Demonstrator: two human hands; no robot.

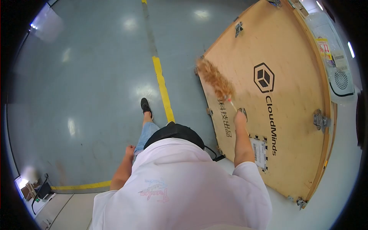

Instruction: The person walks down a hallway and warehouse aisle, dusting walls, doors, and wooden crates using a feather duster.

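My right hand (240, 116) is wrapped around the thin handle of a feather duster (216, 80). The brown, fluffy head points up and to the left, over the left side of a large wooden crate (295, 50). I cannot tell whether the feathers touch the wood. The crate bears black "CloudMinds" lettering, a hexagon logo and metal latches. Beside my thigh hangs my left hand (130, 149), its fingers curled in with nothing visible in them.
Metal latches (321, 120) stick out from the crate. A white plastic-looking case (331, 57) with labels stands beyond its right edge. Yellow tape (162, 88) runs along the grey floor (99, 69). At lower left are pale cabinets (57, 211) with equipment behind.
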